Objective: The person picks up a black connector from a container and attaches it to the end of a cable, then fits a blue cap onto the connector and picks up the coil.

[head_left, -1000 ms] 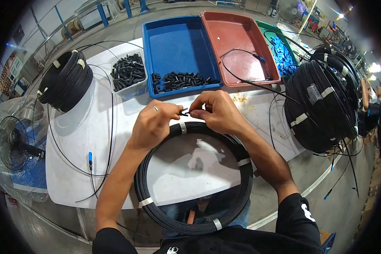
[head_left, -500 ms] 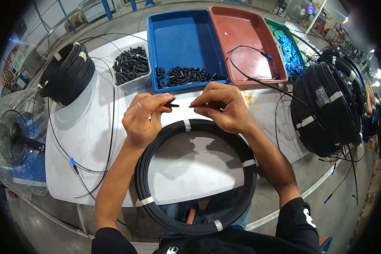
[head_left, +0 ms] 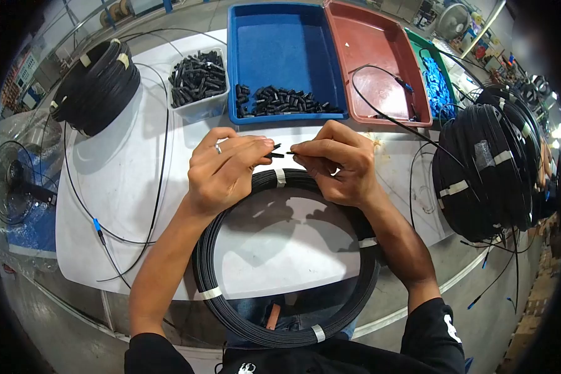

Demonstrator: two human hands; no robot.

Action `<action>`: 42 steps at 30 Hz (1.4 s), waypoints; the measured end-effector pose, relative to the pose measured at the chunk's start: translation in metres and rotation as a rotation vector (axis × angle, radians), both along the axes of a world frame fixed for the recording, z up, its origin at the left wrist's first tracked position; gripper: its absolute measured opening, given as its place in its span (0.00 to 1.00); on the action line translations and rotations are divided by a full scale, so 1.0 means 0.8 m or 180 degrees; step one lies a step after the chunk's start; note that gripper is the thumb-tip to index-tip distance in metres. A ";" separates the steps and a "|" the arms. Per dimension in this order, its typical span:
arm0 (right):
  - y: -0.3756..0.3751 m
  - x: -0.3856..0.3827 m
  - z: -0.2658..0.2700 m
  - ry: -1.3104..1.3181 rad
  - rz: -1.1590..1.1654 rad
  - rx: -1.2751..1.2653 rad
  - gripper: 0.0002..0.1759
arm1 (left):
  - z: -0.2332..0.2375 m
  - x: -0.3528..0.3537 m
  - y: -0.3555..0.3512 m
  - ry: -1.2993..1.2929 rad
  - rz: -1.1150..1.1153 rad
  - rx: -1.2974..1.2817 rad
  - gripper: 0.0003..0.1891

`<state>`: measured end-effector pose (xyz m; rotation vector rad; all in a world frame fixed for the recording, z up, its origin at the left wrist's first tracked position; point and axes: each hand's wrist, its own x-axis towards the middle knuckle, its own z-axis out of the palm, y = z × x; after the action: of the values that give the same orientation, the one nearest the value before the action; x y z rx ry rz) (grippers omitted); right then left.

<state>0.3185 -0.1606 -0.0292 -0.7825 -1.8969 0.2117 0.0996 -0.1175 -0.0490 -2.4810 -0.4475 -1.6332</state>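
My left hand (head_left: 224, 168), with a ring on one finger, is closed in a pinch on small black plastic pieces (head_left: 278, 155) that stick out past the fingertips. Facing it, my right hand (head_left: 341, 163) pinches what looks like a thin black cable end (head_left: 290, 153). Only a short tip shows, a small gap from the black pieces. Below both hands, a large coil of black cable (head_left: 204, 252) bound with pale tape leans from the table over my lap, between my forearms.
Beyond my hands stand a clear tub of black parts (head_left: 197, 109), a blue tray (head_left: 280, 50), a red tray (head_left: 380, 56) and a green tray (head_left: 416, 42) with blue parts. Cable coils flank me at left (head_left: 96, 90) and right (head_left: 477, 171). Loose cable (head_left: 162, 168) crosses the white table (head_left: 118, 187).
My hands are closer together, and the gap between the black pieces and the cable end has narrowed. The head view has shifted slightly. Both pinches stay closed.
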 end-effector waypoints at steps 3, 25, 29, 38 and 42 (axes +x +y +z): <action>0.000 0.002 0.003 -0.0126 -0.0059 -0.0004 0.13 | 0.000 0.000 -0.002 0.0062 0.0006 0.0011 0.13; -0.003 0.000 0.008 -0.0348 -0.0121 0.0070 0.14 | 0.005 0.007 -0.011 0.0196 0.0234 0.0308 0.09; -0.002 -0.001 0.004 -0.0309 -0.0158 0.0199 0.13 | 0.006 0.008 -0.011 0.0170 0.0227 0.0306 0.10; -0.002 -0.002 -0.002 -0.0369 -0.0222 0.0388 0.11 | 0.004 0.005 -0.011 0.0232 0.0128 0.0173 0.14; -0.004 0.000 0.000 -0.0468 -0.0280 0.0321 0.13 | 0.005 0.005 -0.010 0.0224 0.0097 0.0156 0.13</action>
<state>0.3182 -0.1636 -0.0288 -0.8298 -1.9891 0.0038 0.1040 -0.1258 -0.0453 -2.4745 -0.4290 -1.5215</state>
